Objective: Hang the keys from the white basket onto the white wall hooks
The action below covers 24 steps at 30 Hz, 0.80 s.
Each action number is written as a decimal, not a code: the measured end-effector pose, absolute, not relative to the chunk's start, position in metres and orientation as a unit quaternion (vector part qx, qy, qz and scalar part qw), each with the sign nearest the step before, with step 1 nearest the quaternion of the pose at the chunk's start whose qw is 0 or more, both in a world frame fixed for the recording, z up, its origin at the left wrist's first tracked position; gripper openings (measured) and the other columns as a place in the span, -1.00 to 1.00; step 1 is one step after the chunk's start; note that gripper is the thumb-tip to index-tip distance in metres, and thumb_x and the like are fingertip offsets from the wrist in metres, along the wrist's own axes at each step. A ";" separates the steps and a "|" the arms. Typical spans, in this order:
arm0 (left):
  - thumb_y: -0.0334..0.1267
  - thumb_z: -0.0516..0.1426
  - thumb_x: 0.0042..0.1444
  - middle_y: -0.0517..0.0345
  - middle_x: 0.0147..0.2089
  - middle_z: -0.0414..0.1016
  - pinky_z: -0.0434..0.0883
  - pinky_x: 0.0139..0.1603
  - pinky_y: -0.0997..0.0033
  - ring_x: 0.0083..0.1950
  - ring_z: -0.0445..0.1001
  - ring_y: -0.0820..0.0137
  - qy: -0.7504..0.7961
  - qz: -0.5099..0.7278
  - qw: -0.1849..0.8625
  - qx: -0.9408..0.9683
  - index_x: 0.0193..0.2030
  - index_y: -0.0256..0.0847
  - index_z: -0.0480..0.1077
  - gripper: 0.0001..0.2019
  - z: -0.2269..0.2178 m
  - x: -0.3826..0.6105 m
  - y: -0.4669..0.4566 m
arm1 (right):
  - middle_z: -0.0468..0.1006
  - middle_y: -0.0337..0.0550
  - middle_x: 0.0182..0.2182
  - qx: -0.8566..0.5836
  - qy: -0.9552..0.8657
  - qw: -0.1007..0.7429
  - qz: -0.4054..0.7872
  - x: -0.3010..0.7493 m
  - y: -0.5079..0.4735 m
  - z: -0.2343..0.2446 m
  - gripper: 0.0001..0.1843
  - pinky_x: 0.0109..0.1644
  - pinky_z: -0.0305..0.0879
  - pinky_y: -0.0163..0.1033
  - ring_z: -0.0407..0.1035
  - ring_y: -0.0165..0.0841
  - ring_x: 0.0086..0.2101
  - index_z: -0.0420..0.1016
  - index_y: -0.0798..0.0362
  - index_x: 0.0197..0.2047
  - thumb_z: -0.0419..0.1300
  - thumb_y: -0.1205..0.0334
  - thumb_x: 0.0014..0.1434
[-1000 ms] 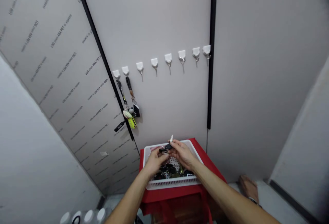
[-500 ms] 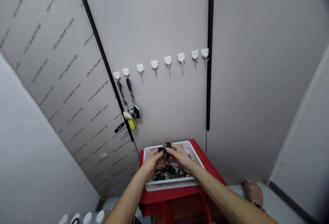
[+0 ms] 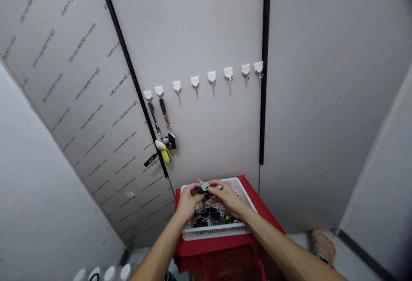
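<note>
My left hand point(image 3: 188, 200) and my right hand point(image 3: 226, 197) meet over the far half of a white plastic basket point(image 3: 222, 230). Between their fingertips is a bunch of keys point(image 3: 205, 186), with silvery metal on top and a black part below. Both hands are closed on it, fingers pinched; some fingers are hidden behind it. Under the hands, several dark keychains and keys point(image 3: 210, 216) lie in the basket on a white dotted lining.
The basket sits on a red bag point(image 3: 212, 246). Ahead, a row of white hooks point(image 3: 211, 77) is fixed to a grey panel. Two keychains point(image 3: 165, 141) hang from the leftmost hooks. White-capped containers point(image 3: 110, 273) stand at lower left; a bare foot point(image 3: 323, 246) is at lower right.
The keys between my hands have been turned, so silvery metal now points up where black parts were. My left fingers have shifted up around them. The view has moved slightly.
</note>
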<state>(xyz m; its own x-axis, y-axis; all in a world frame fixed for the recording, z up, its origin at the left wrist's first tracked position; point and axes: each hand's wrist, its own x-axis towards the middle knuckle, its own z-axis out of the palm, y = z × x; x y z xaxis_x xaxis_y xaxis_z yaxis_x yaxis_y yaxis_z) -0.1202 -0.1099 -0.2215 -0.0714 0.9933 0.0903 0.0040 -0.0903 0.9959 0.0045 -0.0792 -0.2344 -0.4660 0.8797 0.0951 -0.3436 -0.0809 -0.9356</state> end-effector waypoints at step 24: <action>-0.38 0.08 -0.34 0.28 -0.58 0.26 0.15 -0.55 0.61 -0.59 0.22 0.62 0.448 0.563 0.587 0.371 -0.45 -0.28 0.18 -0.79 -0.214 -0.122 -0.112 | 0.33 -0.31 -0.60 -0.315 -0.577 0.449 0.605 0.000 -0.082 -0.217 -0.81 -0.51 0.11 -0.39 0.19 -0.51 -0.55 0.28 0.11 -0.46 0.10 0.27 -0.27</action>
<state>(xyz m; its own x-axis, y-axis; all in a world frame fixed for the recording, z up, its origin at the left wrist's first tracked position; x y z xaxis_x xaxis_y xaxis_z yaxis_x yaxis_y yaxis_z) -0.1216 -0.1124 -0.2142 -0.0356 0.9936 -0.1069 -0.3283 0.0894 0.9403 0.0004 -0.0820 -0.2171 -0.3985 0.9070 0.1363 -0.1789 0.0689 -0.9815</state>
